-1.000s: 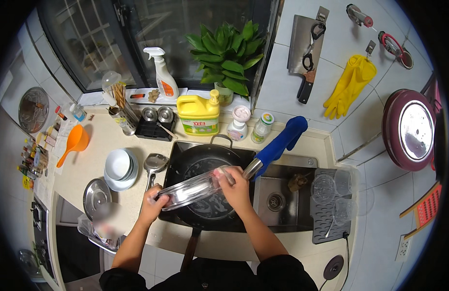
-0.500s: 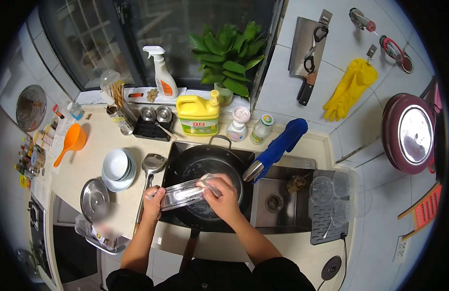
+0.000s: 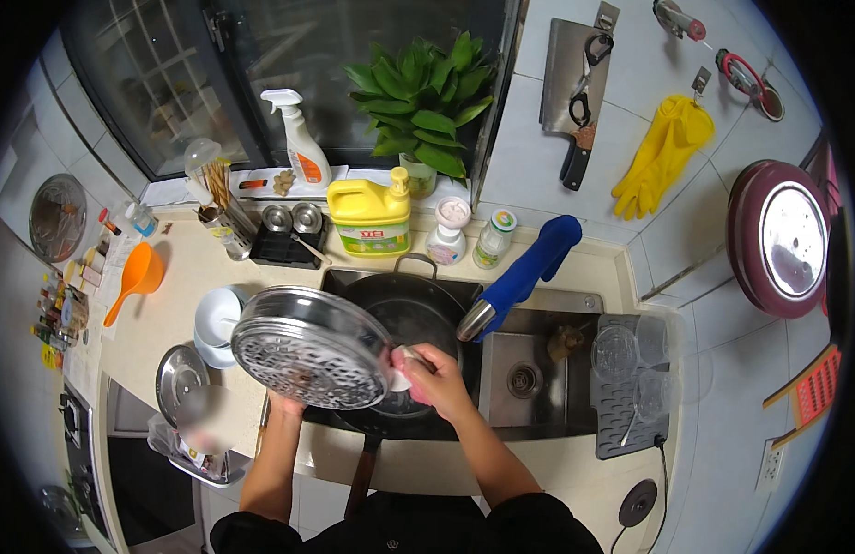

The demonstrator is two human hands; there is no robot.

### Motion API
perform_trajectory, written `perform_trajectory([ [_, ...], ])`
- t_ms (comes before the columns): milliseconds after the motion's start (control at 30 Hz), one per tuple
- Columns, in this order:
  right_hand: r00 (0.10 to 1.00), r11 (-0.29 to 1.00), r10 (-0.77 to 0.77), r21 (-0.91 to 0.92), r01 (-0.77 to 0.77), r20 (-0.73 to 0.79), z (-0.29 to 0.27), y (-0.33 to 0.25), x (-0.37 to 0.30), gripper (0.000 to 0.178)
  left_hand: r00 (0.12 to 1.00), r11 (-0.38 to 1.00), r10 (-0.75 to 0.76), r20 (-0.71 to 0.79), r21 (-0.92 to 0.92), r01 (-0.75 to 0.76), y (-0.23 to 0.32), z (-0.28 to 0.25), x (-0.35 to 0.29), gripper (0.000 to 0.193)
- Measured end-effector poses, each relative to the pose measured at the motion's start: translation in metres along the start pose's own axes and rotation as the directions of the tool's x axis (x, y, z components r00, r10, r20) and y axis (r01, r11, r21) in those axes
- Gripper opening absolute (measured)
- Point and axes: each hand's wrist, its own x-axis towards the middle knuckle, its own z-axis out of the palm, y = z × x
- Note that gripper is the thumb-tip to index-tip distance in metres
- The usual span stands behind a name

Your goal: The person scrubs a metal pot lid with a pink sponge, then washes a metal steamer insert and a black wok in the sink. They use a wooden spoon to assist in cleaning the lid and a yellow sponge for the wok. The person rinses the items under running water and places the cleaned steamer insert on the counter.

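Note:
A round stainless steel steamer basket is tilted above the sink, its perforated underside toward me and streaked with white foam. Beneath its lower edge shows part of my left hand, which supports the basket; its fingers are hidden behind the metal. At the basket's right rim, my right hand is closed round a pink and white sponge or cloth, pressed against the side. Below them a large black wok fills the left sink basin, its wooden handle pointing toward me.
A blue-sleeved faucet reaches over the right basin. Glasses stand on a grey drying mat. Behind the sink are a yellow detergent jug and a pump bottle. White bowls and a metal lid are at left.
The steamer basket has turned from nearly edge-on to showing its perforated underside, and has shifted left and up. My right hand has moved slightly right with the sponge or cloth.

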Motion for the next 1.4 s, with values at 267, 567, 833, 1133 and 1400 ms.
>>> perform_trajectory([
  [267, 0.987, 0.979, -0.149, -0.130, 0.156, 0.063, -0.004, 0.002, 0.000, 0.019, 0.991, 0.988, -0.096, 0.088, -0.112, 0.106, -0.022, 0.020, 0.004, 0.048],
  [567, 0.949, 0.957, -0.278, -0.128, 0.261, -0.146, -0.001, 0.040, -0.005, 0.023, 0.993, 0.995, -0.102, 0.061, 0.025, 0.101, -0.053, 0.036, -0.005, 0.055],
  [833, 0.844, 0.731, -0.512, -0.597, 0.331, -0.158, 0.015, 0.007, -0.035, 0.014, 0.998, 0.997, -0.055, 0.043, 0.062, 0.052, -0.055, 0.058, -0.018, 0.057],
  [1133, 0.942, 0.718, -0.319, -0.675, 0.171, -0.100, 0.009, 0.054, -0.021, 0.020, 0.999, 1.000, 0.022, 0.032, 0.017, -0.023, -0.049, 0.064, -0.025, 0.053],
  [1400, 0.648, 0.180, -0.754, -0.915, 0.361, 0.107, 0.042, 0.009, 0.025, 0.029, 0.997, 0.998, 0.069, 0.036, 0.001, -0.069, -0.055, 0.064, -0.039, 0.056],
])
